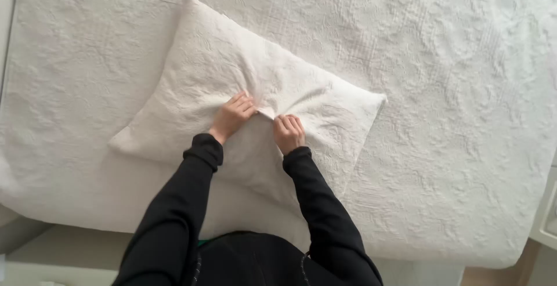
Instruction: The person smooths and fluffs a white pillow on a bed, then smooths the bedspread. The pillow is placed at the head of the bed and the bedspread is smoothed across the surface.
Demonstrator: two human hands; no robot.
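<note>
A white quilted pillow (197, 71) lies at an angle on a bed covered by a white quilted bedspread (452, 118). My left hand (232, 115) and my right hand (288, 130) rest close together at the pillow's middle, both pinching a raised fold of the pillowcase fabric between them. Creases spread out from that pinched spot. Both arms wear black sleeves.
The bed's near edge runs along the bottom of the view, with pale floor (52, 251) at the lower left. A white piece of furniture (548, 216) shows at the right edge beside the bed.
</note>
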